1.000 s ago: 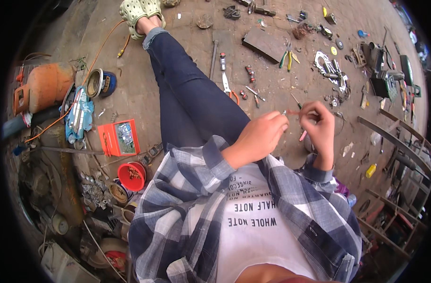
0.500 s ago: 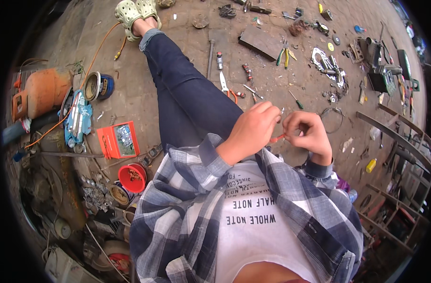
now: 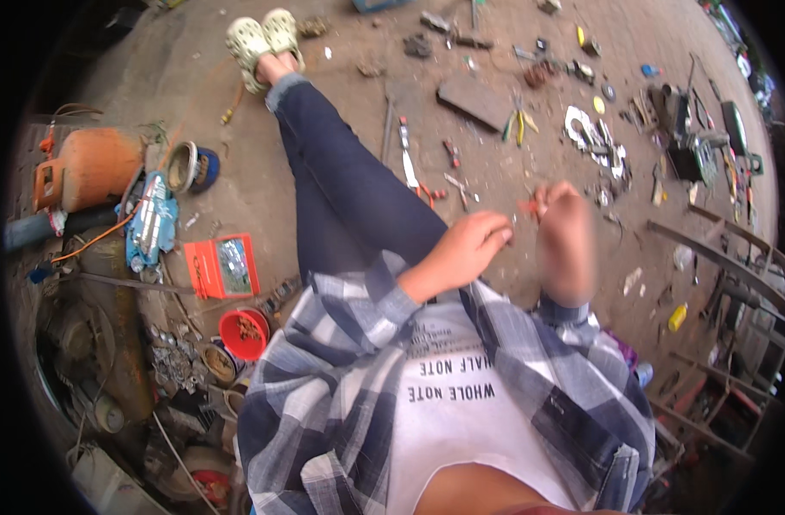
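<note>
My left hand [image 3: 468, 249] is over my lap, its fingers pressed together; what they pinch, if anything, is too small to make out. Farther right, my right hand [image 3: 566, 232] is raised and smeared by motion. A small orange-red strip [image 3: 528, 207] shows at its fingertips, and its exact kind cannot be told. The two hands are apart. On the ground beyond them lie orange-handled snips [image 3: 425, 194], a short red-and-dark tool [image 3: 451, 154] and yellow-and-green-handled pliers [image 3: 519, 127].
On the left are an orange gas cylinder [image 3: 100, 168], an open orange-red case [image 3: 222, 266] and a red cup [image 3: 244, 335] with small pieces inside. A rusty metal block [image 3: 474, 104] lies ahead. Metal frames [image 3: 718, 245] and scattered tools are at right.
My hands have drawn apart. The right hand has moved forward, carrying the orange-red strip away from the left hand, which stays nearly in place. The view has shifted slightly.
</note>
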`<action>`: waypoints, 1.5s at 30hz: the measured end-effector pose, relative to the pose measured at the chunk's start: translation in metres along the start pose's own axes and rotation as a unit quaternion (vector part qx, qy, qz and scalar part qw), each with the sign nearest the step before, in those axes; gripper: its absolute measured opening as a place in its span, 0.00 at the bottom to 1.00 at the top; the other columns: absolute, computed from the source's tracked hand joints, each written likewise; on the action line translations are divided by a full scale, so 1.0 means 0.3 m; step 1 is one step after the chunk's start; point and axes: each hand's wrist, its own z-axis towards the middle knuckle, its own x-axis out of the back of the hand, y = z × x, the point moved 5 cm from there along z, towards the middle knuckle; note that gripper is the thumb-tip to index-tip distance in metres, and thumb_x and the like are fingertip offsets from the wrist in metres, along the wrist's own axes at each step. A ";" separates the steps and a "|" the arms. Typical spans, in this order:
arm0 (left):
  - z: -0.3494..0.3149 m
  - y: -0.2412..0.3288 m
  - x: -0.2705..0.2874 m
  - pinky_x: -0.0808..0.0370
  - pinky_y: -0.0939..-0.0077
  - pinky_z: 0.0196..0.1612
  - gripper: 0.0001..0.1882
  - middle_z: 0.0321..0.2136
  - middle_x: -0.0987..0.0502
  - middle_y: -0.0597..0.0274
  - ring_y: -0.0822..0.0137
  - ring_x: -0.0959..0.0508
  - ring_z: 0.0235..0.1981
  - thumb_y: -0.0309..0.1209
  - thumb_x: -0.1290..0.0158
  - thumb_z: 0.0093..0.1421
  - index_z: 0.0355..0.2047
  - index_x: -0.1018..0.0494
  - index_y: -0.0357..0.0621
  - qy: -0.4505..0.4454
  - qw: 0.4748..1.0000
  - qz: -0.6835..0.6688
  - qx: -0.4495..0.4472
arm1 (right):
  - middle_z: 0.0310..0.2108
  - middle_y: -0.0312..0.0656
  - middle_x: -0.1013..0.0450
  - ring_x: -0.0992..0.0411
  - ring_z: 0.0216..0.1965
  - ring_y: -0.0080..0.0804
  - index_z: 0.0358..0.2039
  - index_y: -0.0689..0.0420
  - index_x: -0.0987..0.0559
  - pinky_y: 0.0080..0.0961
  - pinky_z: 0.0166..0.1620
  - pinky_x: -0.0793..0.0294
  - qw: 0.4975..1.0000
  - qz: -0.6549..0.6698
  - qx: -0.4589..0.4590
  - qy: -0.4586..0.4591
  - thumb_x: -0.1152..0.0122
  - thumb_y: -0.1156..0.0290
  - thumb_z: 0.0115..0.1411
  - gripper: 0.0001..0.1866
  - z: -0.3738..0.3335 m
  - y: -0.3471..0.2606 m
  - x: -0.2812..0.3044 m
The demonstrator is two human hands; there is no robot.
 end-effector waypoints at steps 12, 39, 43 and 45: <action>-0.005 0.005 -0.043 0.31 0.63 0.34 0.07 0.27 0.29 0.51 0.50 0.27 0.29 0.27 0.53 0.59 0.32 0.28 0.37 -0.006 0.996 -0.085 -0.002 | 0.36 0.40 0.30 0.29 0.36 0.21 0.30 0.62 0.26 0.16 0.36 0.27 0.995 0.075 -0.064 -0.001 0.39 0.86 0.48 0.09 -0.036 0.008 0.038; -0.004 0.035 0.037 0.29 0.69 0.32 0.06 0.26 0.27 0.53 0.55 0.25 0.28 0.26 0.50 0.58 0.33 0.26 0.36 0.053 0.998 0.017 -0.018 | 0.33 0.41 0.28 0.28 0.34 0.21 0.31 0.64 0.26 0.19 0.36 0.25 0.986 -0.109 -0.038 0.119 0.37 0.83 0.49 0.09 -0.005 0.032 0.008; -0.013 0.030 0.071 0.29 0.71 0.33 0.07 0.28 0.26 0.53 0.57 0.24 0.30 0.26 0.50 0.59 0.34 0.26 0.35 0.093 0.984 0.149 -0.017 | 0.32 0.39 0.28 0.28 0.34 0.19 0.32 0.66 0.26 0.13 0.35 0.27 0.917 -0.379 -0.109 -0.059 0.37 0.84 0.49 0.09 -0.017 0.021 0.001; -0.009 0.027 0.073 0.29 0.71 0.33 0.07 0.28 0.26 0.53 0.57 0.24 0.30 0.26 0.50 0.59 0.34 0.26 0.35 0.093 0.988 0.121 -0.009 | 0.29 0.39 0.28 0.29 0.31 0.19 0.29 0.64 0.27 0.15 0.34 0.28 0.954 -0.214 -0.170 -0.122 0.38 0.83 0.50 0.07 -0.028 0.026 -0.007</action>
